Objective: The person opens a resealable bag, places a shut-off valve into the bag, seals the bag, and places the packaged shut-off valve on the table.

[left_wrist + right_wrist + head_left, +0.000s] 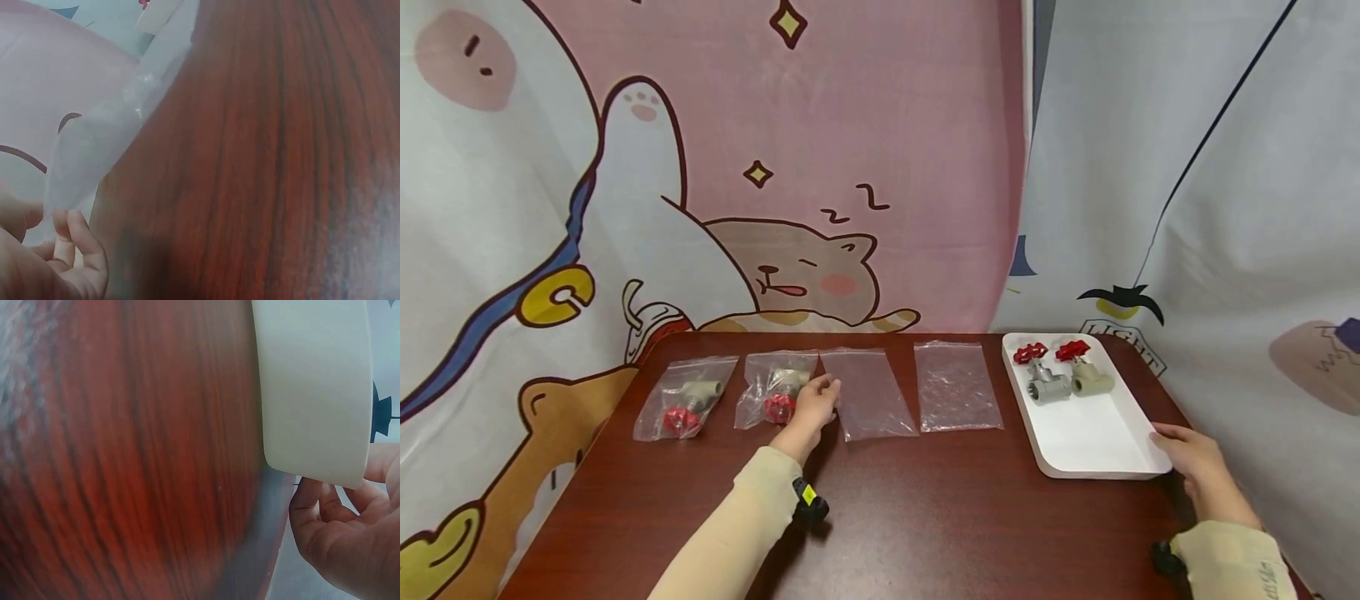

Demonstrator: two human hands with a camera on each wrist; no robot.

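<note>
My left hand [817, 406] is between the second and third bags, its thumb and fingertips pinching the left edge of a flat clear zip bag [871, 396]. In the left wrist view, that bag [94, 150] stretches away from the fingertips. Just left of the hand lies a bag holding a red-handled valve [780, 408]. On the right, my right hand [1193, 457] grips the near right corner of a white tray [1105, 454], fingers curled under it in the right wrist view. Inside the tray are a grey valve [1048, 385] and a beige valve [1090, 379], both with red handwheels.
Another bagged valve [682, 417] lies at the far left of the brown table [925, 525]. A second flat clear bag [958, 387] rests between the third bag and the tray. Behind the table hangs a printed cloth [887, 125].
</note>
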